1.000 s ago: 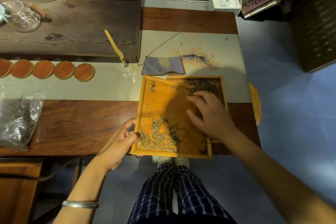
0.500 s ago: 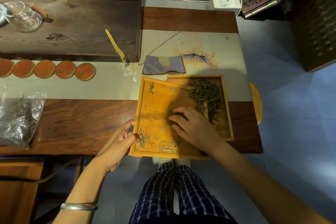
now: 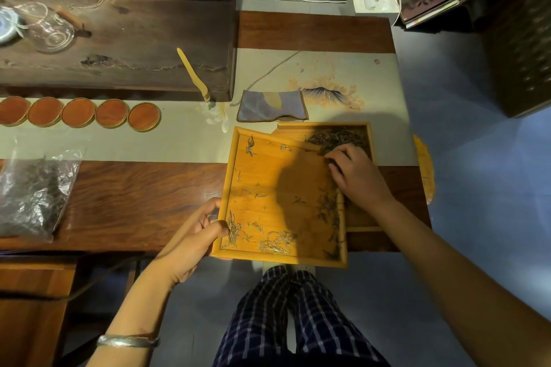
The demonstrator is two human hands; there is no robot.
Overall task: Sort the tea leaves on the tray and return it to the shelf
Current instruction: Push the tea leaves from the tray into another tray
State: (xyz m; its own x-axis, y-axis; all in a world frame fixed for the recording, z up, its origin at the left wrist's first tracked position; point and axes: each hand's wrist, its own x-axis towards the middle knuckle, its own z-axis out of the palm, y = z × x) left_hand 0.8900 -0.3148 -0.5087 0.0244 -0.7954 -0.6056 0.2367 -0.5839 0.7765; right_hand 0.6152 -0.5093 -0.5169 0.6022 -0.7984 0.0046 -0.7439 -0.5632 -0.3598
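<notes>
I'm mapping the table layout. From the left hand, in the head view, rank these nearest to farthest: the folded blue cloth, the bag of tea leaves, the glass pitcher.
From the left hand:
1. Folded blue cloth, ahead and slightly right, beyond the tray.
2. Bag of tea leaves, far left on the table.
3. Glass pitcher, back left corner on the dark board.

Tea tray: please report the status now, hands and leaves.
Left hand grips near tray at its left rim. Right hand on leaves, fingers curled at far tray's pile. Loose leaves remain in near corner. Nothing in the way.
</notes>
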